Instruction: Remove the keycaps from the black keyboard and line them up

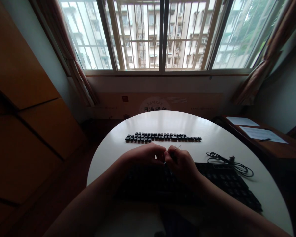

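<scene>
A black keyboard [227, 179] lies on the round white table [106, 161], partly hidden under my forearms. Above its back edge my two hands meet at the fingertips. My right hand [184, 163] is closed around a keycap puller [178, 148], whose thin wire loops stick up past the fingers. My left hand [150, 154] is pinched, its fingertips touching those of the right; whatever lies between them is too small and dark to make out. Beyond the hands, several loose black keycaps [162, 136] stand in rows on the table.
A coiled black cable [239, 168] rests behind the keyboard's right end. To the right, a brown wooden desk [256, 148] carries paper sheets [263, 134] and dark pens. A long printed box [192, 105] leans below the barred window. Wooden cabinets [22, 148] stand at left.
</scene>
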A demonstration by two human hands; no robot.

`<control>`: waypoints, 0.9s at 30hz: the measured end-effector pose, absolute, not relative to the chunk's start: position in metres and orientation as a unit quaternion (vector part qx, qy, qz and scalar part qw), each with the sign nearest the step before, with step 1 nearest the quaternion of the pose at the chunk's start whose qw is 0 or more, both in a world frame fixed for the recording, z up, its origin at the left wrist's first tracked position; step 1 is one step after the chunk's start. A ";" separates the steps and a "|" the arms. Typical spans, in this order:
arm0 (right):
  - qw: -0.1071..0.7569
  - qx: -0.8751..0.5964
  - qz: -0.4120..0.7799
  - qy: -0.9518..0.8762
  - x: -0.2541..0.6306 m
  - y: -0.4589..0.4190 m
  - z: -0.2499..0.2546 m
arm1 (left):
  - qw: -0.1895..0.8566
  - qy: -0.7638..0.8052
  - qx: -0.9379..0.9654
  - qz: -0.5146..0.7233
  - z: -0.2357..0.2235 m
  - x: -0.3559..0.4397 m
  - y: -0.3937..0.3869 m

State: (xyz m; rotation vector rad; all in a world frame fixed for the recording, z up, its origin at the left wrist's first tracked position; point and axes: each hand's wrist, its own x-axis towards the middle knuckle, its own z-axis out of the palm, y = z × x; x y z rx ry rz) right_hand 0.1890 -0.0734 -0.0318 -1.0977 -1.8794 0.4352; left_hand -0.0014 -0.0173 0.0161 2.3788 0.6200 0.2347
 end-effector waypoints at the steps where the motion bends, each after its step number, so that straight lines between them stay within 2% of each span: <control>1: 0.444 -0.444 0.174 -0.759 0.189 -0.073 -0.032 | 0.326 0.239 0.910 0.090 0.016 -0.002 -0.017; 27: 0.428 -0.436 0.180 -0.771 0.187 -0.075 -0.031 | 0.364 0.221 0.900 0.091 0.014 -0.002 -0.013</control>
